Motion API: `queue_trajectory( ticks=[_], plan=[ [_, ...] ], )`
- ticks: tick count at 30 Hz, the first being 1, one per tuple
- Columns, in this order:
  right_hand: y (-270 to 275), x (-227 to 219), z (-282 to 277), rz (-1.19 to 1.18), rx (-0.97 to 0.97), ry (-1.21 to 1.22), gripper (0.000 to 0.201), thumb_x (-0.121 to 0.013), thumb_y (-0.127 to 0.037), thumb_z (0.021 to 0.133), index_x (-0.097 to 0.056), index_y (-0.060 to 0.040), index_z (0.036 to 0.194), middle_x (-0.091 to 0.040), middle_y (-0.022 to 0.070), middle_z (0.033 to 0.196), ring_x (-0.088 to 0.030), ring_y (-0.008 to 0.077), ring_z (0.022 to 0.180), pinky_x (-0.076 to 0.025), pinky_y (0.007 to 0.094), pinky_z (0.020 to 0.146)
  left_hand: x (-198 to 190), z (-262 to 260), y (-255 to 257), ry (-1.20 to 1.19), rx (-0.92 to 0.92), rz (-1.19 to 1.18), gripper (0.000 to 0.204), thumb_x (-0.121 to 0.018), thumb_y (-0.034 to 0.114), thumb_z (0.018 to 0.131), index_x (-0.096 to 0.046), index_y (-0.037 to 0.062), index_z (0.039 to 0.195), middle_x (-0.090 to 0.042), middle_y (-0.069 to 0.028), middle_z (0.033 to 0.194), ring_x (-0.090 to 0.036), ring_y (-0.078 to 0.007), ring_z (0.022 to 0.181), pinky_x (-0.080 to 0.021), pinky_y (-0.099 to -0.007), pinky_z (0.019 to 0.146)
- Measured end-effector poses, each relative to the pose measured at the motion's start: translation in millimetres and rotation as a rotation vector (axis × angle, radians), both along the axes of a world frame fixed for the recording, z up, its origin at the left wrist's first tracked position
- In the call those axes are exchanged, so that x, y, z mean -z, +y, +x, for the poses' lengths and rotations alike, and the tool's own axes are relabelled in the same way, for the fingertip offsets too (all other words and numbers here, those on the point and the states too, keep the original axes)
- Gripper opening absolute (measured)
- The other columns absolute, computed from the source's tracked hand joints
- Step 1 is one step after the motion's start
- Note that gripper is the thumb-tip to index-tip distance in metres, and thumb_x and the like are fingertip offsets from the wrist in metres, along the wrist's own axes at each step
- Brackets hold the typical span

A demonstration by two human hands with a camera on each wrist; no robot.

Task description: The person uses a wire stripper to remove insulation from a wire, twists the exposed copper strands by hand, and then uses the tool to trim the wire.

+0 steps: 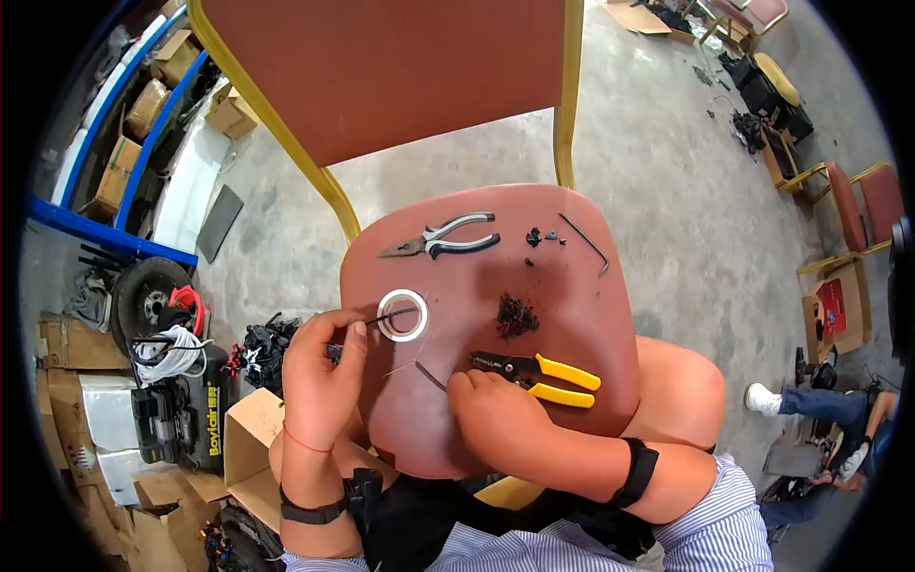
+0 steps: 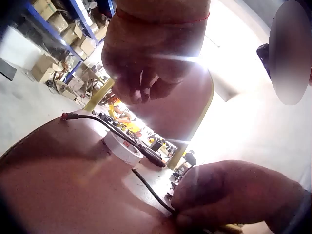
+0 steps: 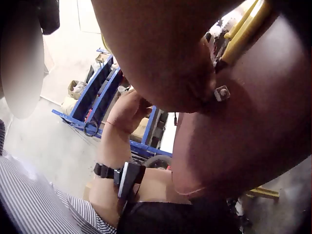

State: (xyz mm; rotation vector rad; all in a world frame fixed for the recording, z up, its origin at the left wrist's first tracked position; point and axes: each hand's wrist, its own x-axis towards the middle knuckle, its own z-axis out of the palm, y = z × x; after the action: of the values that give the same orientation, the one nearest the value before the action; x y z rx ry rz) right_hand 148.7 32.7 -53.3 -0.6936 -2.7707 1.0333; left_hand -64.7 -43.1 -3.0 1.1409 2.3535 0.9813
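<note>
Striped shirt fabric (image 1: 748, 520) shows closest to the head camera, with the person's bare forearms reaching over a reddish-brown chair seat (image 1: 486, 272). On that seat lies a white tape roll (image 1: 404, 295). Just left of the roll, the left hand (image 1: 324, 377) pinches a dark cable (image 1: 393, 315) narrowly between thumb and fingers; one end extends over the roll's opening, and the left wrist view shows a red tip on the other. The right hand (image 1: 496, 410), nearer the person and to the right of the roll, has its fingers curled closely on one end of a short dark wire (image 1: 431, 376), whose free end points back toward the roll.

Right of the roll, beside the right hand, are yellow-handled wire strippers (image 1: 519, 369); whether the hand touches them cannot be told. A tangled scrap pile (image 1: 516, 316) sits directly right of the roll. Beyond the roll lie long-nosed pliers (image 1: 434, 234) with grey and black handles. Farther right than the pliers are small dark bits (image 1: 534, 235) and an L-shaped hex key (image 1: 583, 242).
</note>
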Motion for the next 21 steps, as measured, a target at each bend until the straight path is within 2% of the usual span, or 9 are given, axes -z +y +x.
queue_trajectory(
  ticks=[1,4,5,8,12,14,18,19,21],
  plan=[
    [1,-3,2,-0.04,0.022,0.008,0.019,-0.064,-0.006,0.083,-0.056,0.0009,0.099,-0.063,0.0198,0.092,-0.067,0.0382,0.09,-0.057,0.0453,0.076,-1,1,1,-0.016,-0.002,-0.022,0.016,-0.066,0.01,0.1,-0.07,-0.0007,0.111,-0.071,-0.0107,0.095,-0.065,-0.0196,0.082,-0.052,-0.0304,0.078],
    [6,-17,12,-0.131,0.095,0.085,0.02,-0.064,-0.007,0.087,-0.059,0.0012,0.105,-0.065,0.0204,0.094,-0.067,0.0395,0.089,-0.057,0.0463,0.078,0,7,8,-0.35,-0.218,0.378,0.02,-0.059,0.01,0.105,-0.066,0.0004,0.122,-0.069,-0.0054,0.102,-0.061,-0.0129,0.085,-0.05,-0.0259,0.077],
    [9,-22,14,-0.141,0.127,0.147,0.022,-0.065,-0.008,0.089,-0.059,0.001,0.108,-0.065,0.0201,0.095,-0.066,0.0397,0.089,-0.056,0.0466,0.079,-2,3,6,-0.372,-0.167,0.416,0.024,-0.054,0.01,0.108,-0.061,0.0013,0.129,-0.066,-0.0021,0.107,-0.057,-0.0088,0.086,-0.046,-0.0228,0.076],
    [24,-39,23,-0.147,0.219,0.295,0.025,-0.067,-0.008,0.089,-0.061,0.0007,0.112,-0.065,0.0188,0.097,-0.066,0.0389,0.089,-0.055,0.0453,0.079,14,8,10,-0.638,-0.185,0.526,0.024,-0.055,0.01,0.106,-0.061,0.0016,0.129,-0.065,-0.0036,0.104,-0.058,-0.0107,0.086,-0.045,-0.0244,0.075],
    [36,-53,26,-0.181,0.272,0.32,0.026,-0.068,-0.006,0.088,-0.061,-0.0001,0.112,-0.063,0.0183,0.096,-0.065,0.0376,0.088,-0.055,0.0436,0.076,7,49,18,-0.789,0.132,0.167,0.033,-0.057,0.021,0.108,-0.058,-0.0002,0.134,-0.068,-0.0065,0.115,-0.064,-0.0137,0.099,-0.051,-0.0272,0.089],
    [37,-62,24,-0.239,0.275,0.331,0.026,-0.068,-0.007,0.088,-0.061,0.0007,0.111,-0.062,0.0172,0.095,-0.065,0.0364,0.086,-0.054,0.0432,0.074,0,65,24,-0.983,0.187,0.191,0.041,-0.059,0.026,0.108,-0.056,-0.0029,0.137,-0.068,-0.0089,0.119,-0.066,-0.0171,0.103,-0.052,-0.0311,0.092],
    [34,-49,28,-0.196,0.17,0.308,0.026,-0.068,-0.008,0.088,-0.06,0.003,0.11,-0.061,0.0145,0.092,-0.062,0.0329,0.082,-0.053,0.0424,0.071,13,68,29,-0.958,0.161,0.187,0.039,-0.057,0.03,0.109,-0.064,-0.0054,0.123,-0.072,-0.0144,0.11,-0.067,-0.021,0.097,-0.053,-0.0334,0.09],
    [35,-46,27,-0.194,0.164,0.353,0.026,-0.07,-0.012,0.086,-0.061,0.0024,0.105,-0.06,0.0126,0.091,-0.061,0.0303,0.08,-0.053,0.0404,0.07,16,69,35,-0.971,0.162,0.211,0.036,-0.055,0.029,0.11,-0.067,-0.0043,0.118,-0.074,-0.0135,0.102,-0.067,-0.0177,0.091,-0.052,-0.0288,0.082],
    [45,-46,33,-0.117,0.114,0.256,0.025,-0.071,-0.015,0.084,-0.062,-0.0003,0.102,-0.059,0.0118,0.089,-0.06,0.0297,0.079,-0.052,0.0392,0.07,18,67,42,-1.01,0.11,0.108,0.034,-0.056,0.027,0.11,-0.067,-0.0033,0.121,-0.075,-0.0117,0.099,-0.067,-0.015,0.088,-0.049,-0.0254,0.075]
  ],
)
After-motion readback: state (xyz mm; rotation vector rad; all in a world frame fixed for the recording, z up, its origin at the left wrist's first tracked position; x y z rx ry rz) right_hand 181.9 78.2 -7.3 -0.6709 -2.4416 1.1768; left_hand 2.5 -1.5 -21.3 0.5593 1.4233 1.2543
